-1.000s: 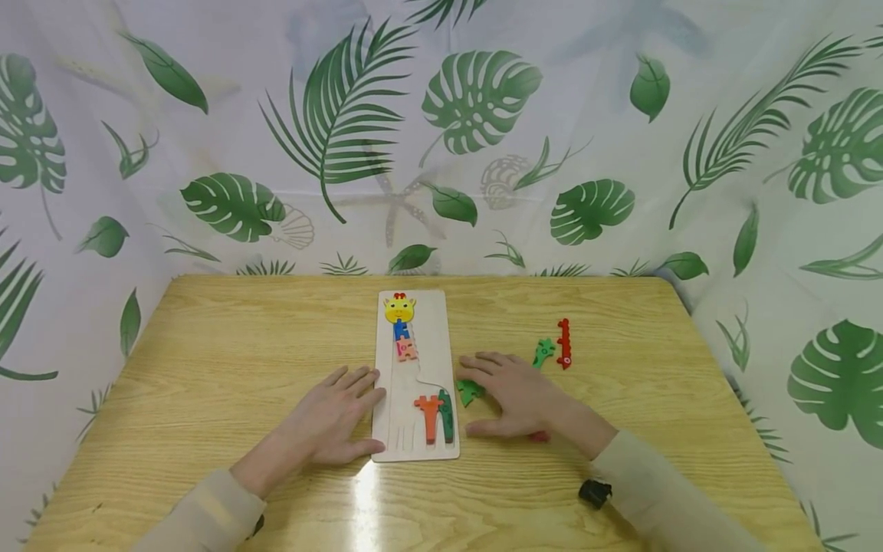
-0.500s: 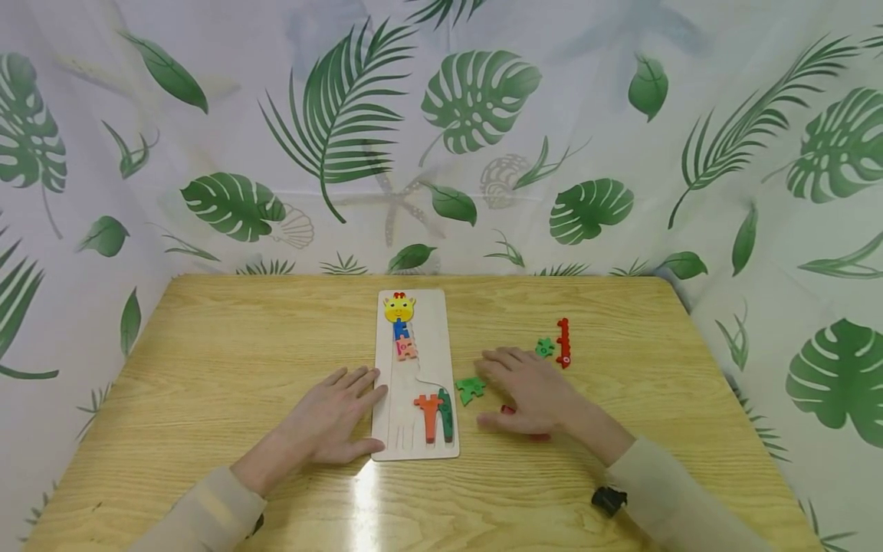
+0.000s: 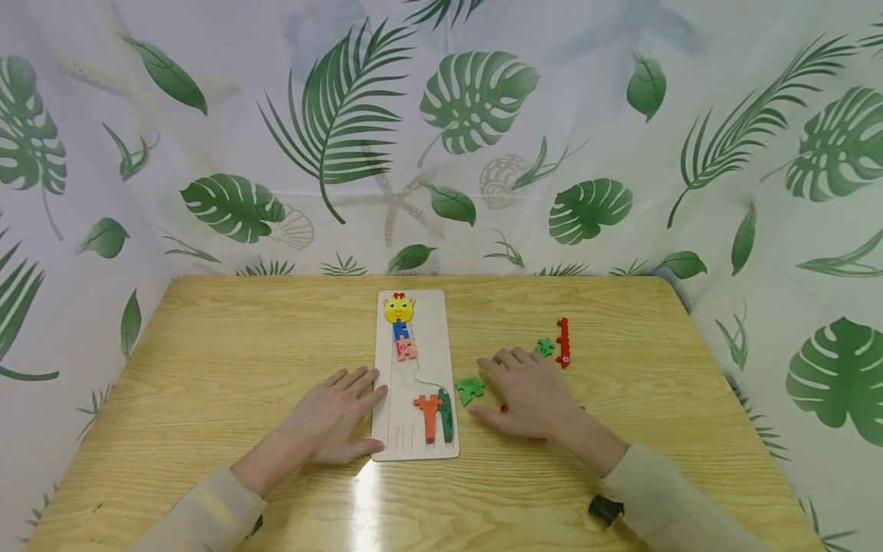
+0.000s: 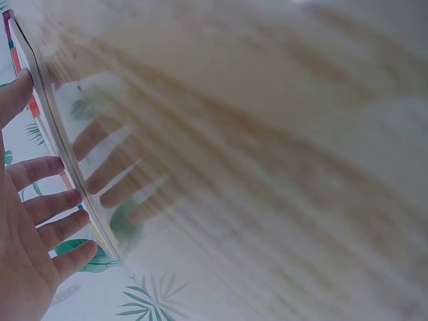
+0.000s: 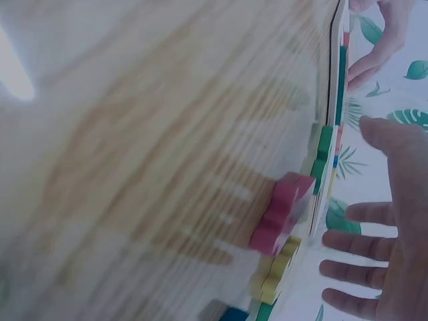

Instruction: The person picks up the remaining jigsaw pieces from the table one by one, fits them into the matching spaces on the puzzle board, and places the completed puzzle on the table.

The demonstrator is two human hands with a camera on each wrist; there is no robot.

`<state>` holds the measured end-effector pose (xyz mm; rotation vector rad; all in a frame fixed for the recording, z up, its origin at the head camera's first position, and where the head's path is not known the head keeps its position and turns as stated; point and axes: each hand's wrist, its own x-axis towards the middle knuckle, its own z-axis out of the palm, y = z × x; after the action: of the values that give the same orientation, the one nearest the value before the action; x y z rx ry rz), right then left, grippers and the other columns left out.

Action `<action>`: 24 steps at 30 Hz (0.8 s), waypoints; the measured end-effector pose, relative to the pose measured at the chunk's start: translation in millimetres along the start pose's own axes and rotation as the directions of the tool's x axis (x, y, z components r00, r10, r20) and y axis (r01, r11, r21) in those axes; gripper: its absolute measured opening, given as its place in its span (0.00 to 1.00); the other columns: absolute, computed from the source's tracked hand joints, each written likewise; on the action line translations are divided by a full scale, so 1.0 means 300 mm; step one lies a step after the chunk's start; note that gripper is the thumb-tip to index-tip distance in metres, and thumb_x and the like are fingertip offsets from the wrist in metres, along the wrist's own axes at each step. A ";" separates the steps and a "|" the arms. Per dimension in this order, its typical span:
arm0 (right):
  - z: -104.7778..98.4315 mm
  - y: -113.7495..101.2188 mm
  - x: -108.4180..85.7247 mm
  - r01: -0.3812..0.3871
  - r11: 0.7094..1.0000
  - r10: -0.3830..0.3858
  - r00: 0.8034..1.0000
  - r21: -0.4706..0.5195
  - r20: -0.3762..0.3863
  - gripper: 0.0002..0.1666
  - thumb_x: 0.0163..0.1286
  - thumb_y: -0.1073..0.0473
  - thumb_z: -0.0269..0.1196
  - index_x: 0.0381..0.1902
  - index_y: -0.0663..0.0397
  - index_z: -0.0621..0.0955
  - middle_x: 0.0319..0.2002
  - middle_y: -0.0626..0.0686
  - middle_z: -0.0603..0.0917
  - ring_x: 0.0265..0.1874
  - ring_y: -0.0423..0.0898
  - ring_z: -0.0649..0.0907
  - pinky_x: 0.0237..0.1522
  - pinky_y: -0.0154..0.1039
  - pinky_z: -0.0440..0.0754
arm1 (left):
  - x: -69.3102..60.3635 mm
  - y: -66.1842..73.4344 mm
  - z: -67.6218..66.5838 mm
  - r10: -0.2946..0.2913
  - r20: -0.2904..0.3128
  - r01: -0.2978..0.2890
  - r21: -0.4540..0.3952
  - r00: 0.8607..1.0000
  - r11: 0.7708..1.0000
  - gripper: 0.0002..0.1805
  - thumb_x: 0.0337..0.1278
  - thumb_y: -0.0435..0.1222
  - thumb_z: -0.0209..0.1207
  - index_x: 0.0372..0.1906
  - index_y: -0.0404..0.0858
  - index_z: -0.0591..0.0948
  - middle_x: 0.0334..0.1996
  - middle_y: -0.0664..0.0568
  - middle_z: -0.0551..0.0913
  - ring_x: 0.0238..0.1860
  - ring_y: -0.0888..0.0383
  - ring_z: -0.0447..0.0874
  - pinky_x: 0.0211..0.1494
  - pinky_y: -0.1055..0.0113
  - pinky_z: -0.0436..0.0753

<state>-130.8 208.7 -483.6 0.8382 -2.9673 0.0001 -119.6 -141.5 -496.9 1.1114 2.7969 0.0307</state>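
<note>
A pale wooden puzzle board (image 3: 431, 330) lies on the table, holding a yellow giraffe head (image 3: 398, 309), a blue piece (image 3: 401, 330), a pink piece (image 3: 405, 349), an orange piece (image 3: 429, 418) and a dark green piece (image 3: 446, 418). My left hand (image 3: 331, 422) rests at the board's left edge, fingers spread, also visible in the left wrist view (image 4: 33, 234). My right hand (image 3: 534, 395), fingers relaxed, hovers over loose pieces right of a green piece (image 3: 470, 389). Beneath it, in the right wrist view, are a magenta piece (image 5: 281, 214) and a yellow piece (image 5: 279, 271).
Beyond my right hand lie another green piece (image 3: 544, 347) and a long red piece (image 3: 564, 343). A leaf-patterned cloth (image 3: 483, 230) stands behind the wooden table (image 3: 241, 330).
My right hand has moved right, away from the board, uncovering the green piece beside it, then shifted slightly back left. My left hand and the board have stayed put.
</note>
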 end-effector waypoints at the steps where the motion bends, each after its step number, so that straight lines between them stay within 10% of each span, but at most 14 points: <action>1: 0.001 -0.004 0.002 -0.005 1.000 0.005 1.000 -0.005 0.004 0.48 0.68 0.21 0.59 0.71 0.48 0.79 0.60 0.55 0.85 0.60 0.56 0.83 0.61 0.57 0.85 | 0.000 -0.001 0.000 0.001 -0.002 -0.001 0.002 1.000 1.000 0.47 0.67 0.68 0.54 0.77 0.39 0.72 0.79 0.38 0.70 0.80 0.39 0.69 0.83 0.43 0.69; 24: 0.026 -0.048 0.032 0.062 0.995 -0.063 0.998 -0.076 -0.014 0.35 0.71 0.29 0.63 0.61 0.46 0.84 0.48 0.53 0.84 0.47 0.52 0.83 0.49 0.51 0.86 | 0.000 -0.002 0.003 0.004 0.008 -0.004 0.007 1.000 1.000 0.46 0.68 0.68 0.54 0.77 0.39 0.72 0.79 0.38 0.69 0.80 0.40 0.69 0.82 0.44 0.71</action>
<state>-132.0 191.1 -491.1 0.9157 -2.9039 -0.1069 -119.8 -141.9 -497.9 1.1163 2.7904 0.0167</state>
